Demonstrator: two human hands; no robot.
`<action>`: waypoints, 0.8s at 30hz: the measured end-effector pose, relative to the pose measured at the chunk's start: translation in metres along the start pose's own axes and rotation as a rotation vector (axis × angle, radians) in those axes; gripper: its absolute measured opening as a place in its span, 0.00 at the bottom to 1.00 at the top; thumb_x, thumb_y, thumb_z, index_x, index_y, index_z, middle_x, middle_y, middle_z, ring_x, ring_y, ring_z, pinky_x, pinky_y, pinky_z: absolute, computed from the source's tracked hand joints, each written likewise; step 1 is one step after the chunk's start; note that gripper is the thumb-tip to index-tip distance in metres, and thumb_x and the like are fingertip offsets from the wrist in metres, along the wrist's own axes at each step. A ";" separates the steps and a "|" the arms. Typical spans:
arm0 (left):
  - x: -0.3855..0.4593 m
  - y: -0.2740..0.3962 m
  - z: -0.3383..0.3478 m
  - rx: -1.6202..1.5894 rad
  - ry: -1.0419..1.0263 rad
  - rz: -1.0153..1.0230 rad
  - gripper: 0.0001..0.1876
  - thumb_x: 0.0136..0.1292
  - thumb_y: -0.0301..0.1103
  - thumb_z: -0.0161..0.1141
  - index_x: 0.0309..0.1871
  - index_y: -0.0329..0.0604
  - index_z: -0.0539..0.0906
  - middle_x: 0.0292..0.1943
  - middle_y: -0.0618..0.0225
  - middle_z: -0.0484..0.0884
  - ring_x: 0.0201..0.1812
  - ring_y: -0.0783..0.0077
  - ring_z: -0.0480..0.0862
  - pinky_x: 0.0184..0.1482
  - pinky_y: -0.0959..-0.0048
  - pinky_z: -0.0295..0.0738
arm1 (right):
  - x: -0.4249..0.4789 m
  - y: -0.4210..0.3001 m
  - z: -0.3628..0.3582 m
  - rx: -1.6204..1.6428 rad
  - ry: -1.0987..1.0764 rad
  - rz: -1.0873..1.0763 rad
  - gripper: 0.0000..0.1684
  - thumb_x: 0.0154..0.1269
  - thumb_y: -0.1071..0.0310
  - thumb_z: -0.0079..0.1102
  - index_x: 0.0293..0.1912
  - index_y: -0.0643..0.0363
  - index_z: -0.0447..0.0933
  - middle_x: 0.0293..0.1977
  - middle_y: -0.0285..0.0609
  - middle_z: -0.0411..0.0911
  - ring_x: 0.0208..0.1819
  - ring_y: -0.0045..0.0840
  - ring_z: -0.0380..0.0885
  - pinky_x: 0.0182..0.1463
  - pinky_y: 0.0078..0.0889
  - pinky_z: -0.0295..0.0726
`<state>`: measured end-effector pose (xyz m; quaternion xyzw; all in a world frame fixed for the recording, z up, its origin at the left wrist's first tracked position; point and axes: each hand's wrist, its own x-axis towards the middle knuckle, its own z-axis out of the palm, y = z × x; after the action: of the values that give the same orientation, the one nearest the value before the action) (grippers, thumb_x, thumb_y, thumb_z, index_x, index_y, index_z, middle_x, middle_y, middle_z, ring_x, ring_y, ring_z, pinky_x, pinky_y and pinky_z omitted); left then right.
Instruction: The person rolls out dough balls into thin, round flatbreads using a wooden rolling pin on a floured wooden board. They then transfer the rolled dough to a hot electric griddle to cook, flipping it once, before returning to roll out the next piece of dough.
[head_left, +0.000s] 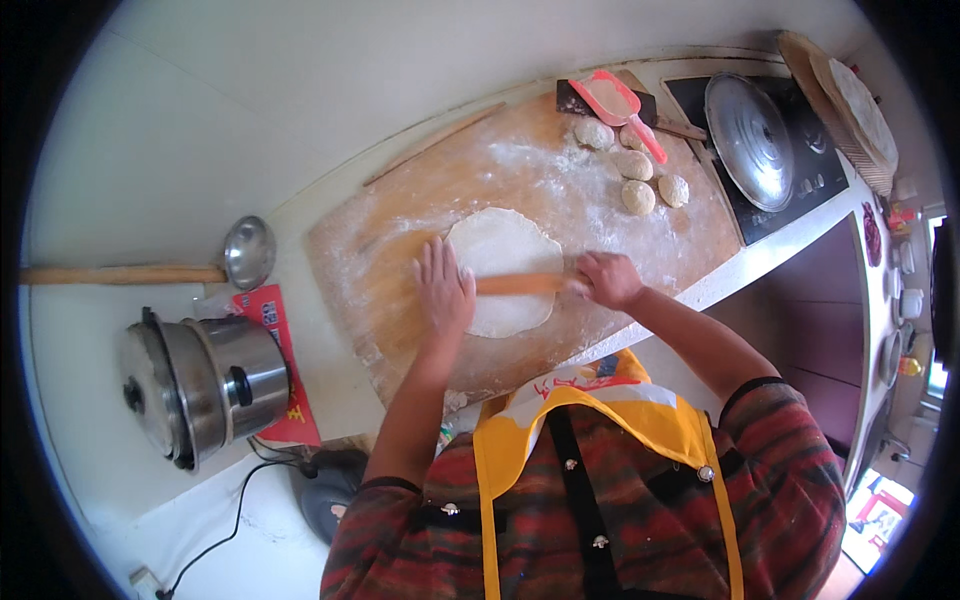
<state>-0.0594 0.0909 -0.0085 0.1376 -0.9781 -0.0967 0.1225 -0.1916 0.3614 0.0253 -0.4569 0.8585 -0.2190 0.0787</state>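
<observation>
A wooden rolling pin (519, 284) lies across a flat round sheet of dough (496, 238) on a floured wooden board (405, 225). My left hand (445, 289) covers the pin's left end, its fingers stretched out and close together. At the other end, my right hand (609, 280) has its fingers curled round the pin, slightly blurred. The dough shows above and below the pin, and its left edge passes beneath my left hand. Both ends of the pin are hidden by my hands.
Several dough balls (634, 166) sit at the board's upper right, by a pink scoop (611, 101) lying over a cleaver (574, 100). A thin wooden stick (435, 144) lies along the back. Beyond are a lidded pan (750, 142) on a cooktop, and an electric pot (247, 375) at left.
</observation>
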 end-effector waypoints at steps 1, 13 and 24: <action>0.022 -0.004 0.010 0.035 0.042 -0.003 0.29 0.64 0.42 0.47 0.65 0.35 0.63 0.68 0.49 0.57 0.70 0.51 0.55 0.70 0.52 0.42 | 0.014 0.007 0.004 -0.009 0.052 0.035 0.17 0.62 0.51 0.53 0.30 0.55 0.72 0.26 0.44 0.75 0.29 0.41 0.77 0.31 0.43 0.76; 0.033 -0.003 0.001 0.040 -0.045 0.029 0.28 0.67 0.41 0.42 0.66 0.33 0.60 0.69 0.51 0.57 0.70 0.55 0.54 0.70 0.53 0.43 | 0.028 0.024 0.025 -0.006 0.184 0.216 0.10 0.60 0.63 0.48 0.39 0.55 0.69 0.31 0.48 0.76 0.33 0.44 0.77 0.37 0.47 0.75; -0.002 0.032 -0.017 0.076 -0.089 -0.039 0.31 0.65 0.42 0.45 0.67 0.34 0.58 0.69 0.50 0.55 0.70 0.51 0.54 0.70 0.50 0.41 | -0.013 -0.004 0.030 -0.053 0.352 0.131 0.07 0.48 0.69 0.53 0.31 0.57 0.70 0.29 0.43 0.72 0.35 0.37 0.73 0.38 0.40 0.72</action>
<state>-0.0611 0.1194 0.0147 0.1569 -0.9827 -0.0682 0.0717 -0.1712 0.3608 0.0001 -0.3568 0.8923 -0.2675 -0.0707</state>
